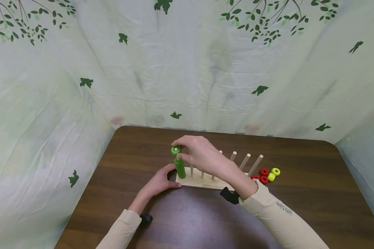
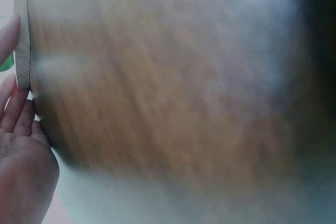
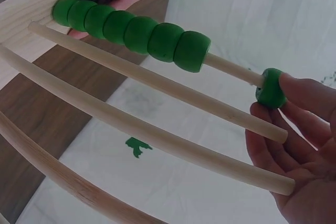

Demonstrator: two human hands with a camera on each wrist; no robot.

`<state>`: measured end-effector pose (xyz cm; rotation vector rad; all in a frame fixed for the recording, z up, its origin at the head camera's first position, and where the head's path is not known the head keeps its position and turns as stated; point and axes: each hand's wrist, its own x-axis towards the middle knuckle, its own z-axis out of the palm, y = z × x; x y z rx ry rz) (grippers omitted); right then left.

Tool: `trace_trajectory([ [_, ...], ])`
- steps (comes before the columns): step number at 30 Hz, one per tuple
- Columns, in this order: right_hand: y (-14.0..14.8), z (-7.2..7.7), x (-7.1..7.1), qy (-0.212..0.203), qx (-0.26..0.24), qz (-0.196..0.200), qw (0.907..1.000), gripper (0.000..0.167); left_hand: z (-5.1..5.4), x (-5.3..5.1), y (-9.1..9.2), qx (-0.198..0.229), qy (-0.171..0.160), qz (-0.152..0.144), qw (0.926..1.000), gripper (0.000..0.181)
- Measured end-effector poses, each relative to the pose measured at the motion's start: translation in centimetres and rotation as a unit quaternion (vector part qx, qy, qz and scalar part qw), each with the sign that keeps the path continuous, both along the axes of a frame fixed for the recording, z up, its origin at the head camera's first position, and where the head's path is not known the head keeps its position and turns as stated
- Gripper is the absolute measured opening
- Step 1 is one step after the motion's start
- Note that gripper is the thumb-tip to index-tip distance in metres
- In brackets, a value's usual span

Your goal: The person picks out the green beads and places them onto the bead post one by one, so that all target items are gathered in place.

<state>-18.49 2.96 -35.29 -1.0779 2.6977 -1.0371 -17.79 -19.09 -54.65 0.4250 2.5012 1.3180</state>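
A wooden peg board lies on the table with a row of upright pegs. Its leftmost peg carries a stack of green beads rising from the base. Near that peg's top, my right hand pinches one more green bead between thumb and fingers. The bead surrounds the peg's end, and bare wood shows between it and the stack. My left hand grips the board's left end, thumb at the front edge and fingers round the other side. Only the board's edge and part of this hand show in the left wrist view.
Right of the board lie several loose red beads and two yellow beads. The other pegs stand bare beside the green stack, partly behind my right arm. A leaf-patterned cloth hangs behind the brown table.
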Motion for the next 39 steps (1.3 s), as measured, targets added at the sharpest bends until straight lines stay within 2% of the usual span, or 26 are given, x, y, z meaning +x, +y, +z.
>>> trace_trajectory([
  [10,0.6,0.2,0.4,0.019,-0.005,-0.007,0.9998,0.029,0.2,0.1,0.1,0.009,0.011,-0.002,0.9999,0.069],
  [18,1.7,0.1,1.9,0.025,-0.075,-0.008,0.9968,0.038,0.3,0.0,0.2,0.007,0.018,-0.004,0.9998,0.070],
  [26,2.3,-1.1,3.9,0.056,-0.152,0.019,0.9865,0.037,0.3,0.1,0.0,0.003,0.017,-0.003,0.9998,0.069],
  [30,2.6,-2.0,5.0,0.039,-0.177,0.013,0.9833,0.036,0.3,0.2,-0.1,-0.003,0.019,0.001,0.9998,0.068],
  [39,4.3,-4.9,7.5,-0.033,-0.170,-0.060,0.9830,0.036,0.0,0.1,-0.2,-0.001,0.023,-0.004,0.9997,0.069],
])
